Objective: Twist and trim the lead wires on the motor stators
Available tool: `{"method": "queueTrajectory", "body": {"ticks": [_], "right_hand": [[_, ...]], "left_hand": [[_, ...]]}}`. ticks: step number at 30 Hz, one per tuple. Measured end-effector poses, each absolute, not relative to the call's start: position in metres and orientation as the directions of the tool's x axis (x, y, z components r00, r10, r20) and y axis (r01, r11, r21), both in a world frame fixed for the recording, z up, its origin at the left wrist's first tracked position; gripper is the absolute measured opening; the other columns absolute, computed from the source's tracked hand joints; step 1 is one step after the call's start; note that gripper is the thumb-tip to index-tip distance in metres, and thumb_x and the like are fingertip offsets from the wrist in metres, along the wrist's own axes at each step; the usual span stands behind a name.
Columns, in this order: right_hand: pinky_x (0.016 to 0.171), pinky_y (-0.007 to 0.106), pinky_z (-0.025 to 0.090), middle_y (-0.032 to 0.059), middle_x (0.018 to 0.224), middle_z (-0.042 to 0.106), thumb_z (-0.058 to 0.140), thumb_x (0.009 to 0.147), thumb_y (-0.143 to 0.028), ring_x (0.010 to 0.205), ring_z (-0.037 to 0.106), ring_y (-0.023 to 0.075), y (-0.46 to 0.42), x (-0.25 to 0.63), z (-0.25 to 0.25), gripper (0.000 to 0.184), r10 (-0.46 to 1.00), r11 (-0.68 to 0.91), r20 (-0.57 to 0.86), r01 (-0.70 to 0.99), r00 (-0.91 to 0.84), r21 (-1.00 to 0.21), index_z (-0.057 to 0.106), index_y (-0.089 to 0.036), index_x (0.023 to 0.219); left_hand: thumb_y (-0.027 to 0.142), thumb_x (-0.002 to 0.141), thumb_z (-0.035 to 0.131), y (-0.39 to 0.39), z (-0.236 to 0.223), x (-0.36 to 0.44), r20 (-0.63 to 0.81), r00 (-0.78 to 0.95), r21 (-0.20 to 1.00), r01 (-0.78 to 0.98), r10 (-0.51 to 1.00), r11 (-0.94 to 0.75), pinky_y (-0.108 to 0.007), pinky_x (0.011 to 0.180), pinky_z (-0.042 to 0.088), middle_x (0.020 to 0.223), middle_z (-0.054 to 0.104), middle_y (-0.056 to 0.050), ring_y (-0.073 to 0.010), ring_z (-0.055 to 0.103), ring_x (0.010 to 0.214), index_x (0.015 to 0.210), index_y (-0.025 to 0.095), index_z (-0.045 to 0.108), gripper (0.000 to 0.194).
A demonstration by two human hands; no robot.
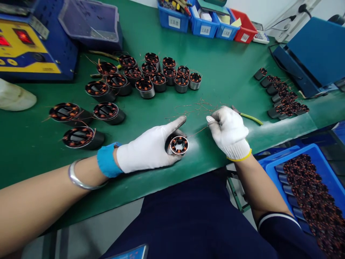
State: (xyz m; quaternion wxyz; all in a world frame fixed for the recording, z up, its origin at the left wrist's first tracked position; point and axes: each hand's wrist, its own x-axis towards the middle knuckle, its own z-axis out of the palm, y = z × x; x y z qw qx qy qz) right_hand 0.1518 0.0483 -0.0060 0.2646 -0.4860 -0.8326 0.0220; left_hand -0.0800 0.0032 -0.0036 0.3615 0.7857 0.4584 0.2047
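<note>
My left hand, in a white glove, is wrapped around a small round motor stator with copper windings, holding it on the green table; its index finger points out. My right hand, also gloved, is closed in a pinch on a thin copper wire that runs from the stator. Green-handled cutters lie just behind the right hand. Loose copper wire scraps lie beyond both hands.
Several wound stators stand in a group at the middle left, more lie in a row at the right. A blue crate of stators sits low right. A blue and yellow machine and coloured bins are at the back.
</note>
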Motion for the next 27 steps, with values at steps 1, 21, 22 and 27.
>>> {"method": "queueTrajectory", "body": {"ticks": [1, 21, 22, 27], "right_hand": [[0.073, 0.041, 0.044, 0.0092, 0.076, 0.06, 0.047, 0.091, -0.037, 0.075, 0.055, 0.0244, 0.05, 0.152, -0.01, 0.025, 0.826, 0.519, 0.382, 0.823, -0.415, -0.229, 0.057, -0.018, 0.078], [0.097, 0.043, 0.048, 0.0096, 0.11, 0.064, 0.055, 0.085, -0.023, 0.112, 0.058, 0.0236, 0.023, 0.128, -0.013, 0.003, 0.794, 0.608, 0.426, 0.584, -0.434, -0.538, 0.054, -0.022, 0.083], [0.097, 0.045, 0.047, 0.0101, 0.11, 0.063, 0.056, 0.085, -0.024, 0.111, 0.058, 0.0244, 0.023, 0.135, -0.015, 0.003, 0.81, 0.58, 0.451, 0.625, -0.374, -0.523, 0.053, -0.023, 0.083], [0.093, 0.044, 0.05, 0.0104, 0.106, 0.065, 0.059, 0.083, -0.029, 0.103, 0.063, 0.0238, 0.016, 0.147, -0.014, 0.008, 0.889, 0.448, 0.395, 0.623, -0.233, -0.641, 0.055, -0.022, 0.084]], "left_hand": [[0.031, 0.072, 0.063, 0.003, -0.003, -0.08, -0.013, 0.5, 0.755, 0.573, 0.866, -0.319, -0.031, 0.091, 0.052, 0.116, 0.069, -0.009, -0.0214, 0.068, 0.1, 0.151, 0.01, 0.024, 0.09], [0.033, 0.071, 0.064, 0.001, -0.006, -0.084, -0.051, 0.469, 0.768, 0.583, 0.882, -0.265, -0.033, 0.086, 0.053, 0.112, 0.068, -0.006, -0.0222, 0.068, 0.095, 0.154, 0.018, 0.014, 0.097], [0.032, 0.071, 0.064, 0.001, -0.004, -0.084, -0.056, 0.474, 0.768, 0.582, 0.879, -0.266, -0.031, 0.086, 0.053, 0.112, 0.068, -0.005, -0.0211, 0.068, 0.095, 0.154, 0.018, 0.014, 0.097], [0.032, 0.072, 0.064, 0.002, -0.004, -0.085, -0.07, 0.495, 0.774, 0.574, 0.866, -0.266, -0.03, 0.084, 0.052, 0.112, 0.068, -0.005, -0.0198, 0.067, 0.094, 0.154, 0.019, 0.015, 0.096]]}}
